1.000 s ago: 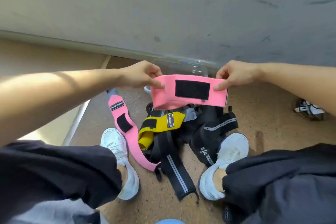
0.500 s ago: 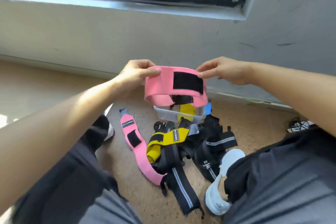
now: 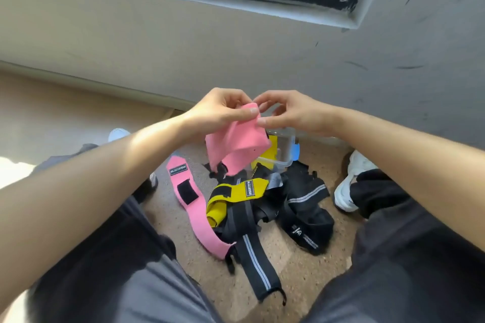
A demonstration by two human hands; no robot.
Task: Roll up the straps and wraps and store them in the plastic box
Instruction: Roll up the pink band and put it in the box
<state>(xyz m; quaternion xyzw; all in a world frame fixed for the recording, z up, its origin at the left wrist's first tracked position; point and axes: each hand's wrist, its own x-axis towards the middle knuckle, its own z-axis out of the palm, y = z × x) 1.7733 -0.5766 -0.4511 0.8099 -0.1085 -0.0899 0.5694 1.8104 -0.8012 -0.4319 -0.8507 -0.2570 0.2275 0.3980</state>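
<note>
You're sitting on the floor [image 3: 288,259], legs spread, facing the wall [image 3: 236,42]. The loose pile is lying unrolled between your feet. Black wraps [image 3: 307,220] are filling the middle and right, and a black strap with a grey stripe [image 3: 256,265] is trailing toward you. A second pink wrap [image 3: 194,215] is stretching along the pile's left side, its long axis running from near you out toward the wall. A yellow wrap [image 3: 236,191] is draping over the black ones. The plastic box [image 3: 284,152] is sitting at the floor's far edge, just beside the wall and against the pile's far side. Something yellow is showing inside it.

The pink wrap [image 3: 233,144] is hanging in the air over the far part of the pile, partly covering the box. Its top end is sitting up at your hands and its long axis is dropping down and slightly left. Can't tell whether the lower end is touching the pile.

Your left hand [image 3: 220,113] is pinching the top end, thumb across the front and fingers behind. Your right hand [image 3: 291,113] is curling in, thumb and fingertips nipping the same top corner. With both hands meeting at one end, the roll looks to be starting there. The box is lying just below and beyond the right hand, so that hand is nearer for the drop-off, while the left is carrying most of the wrap.
</note>
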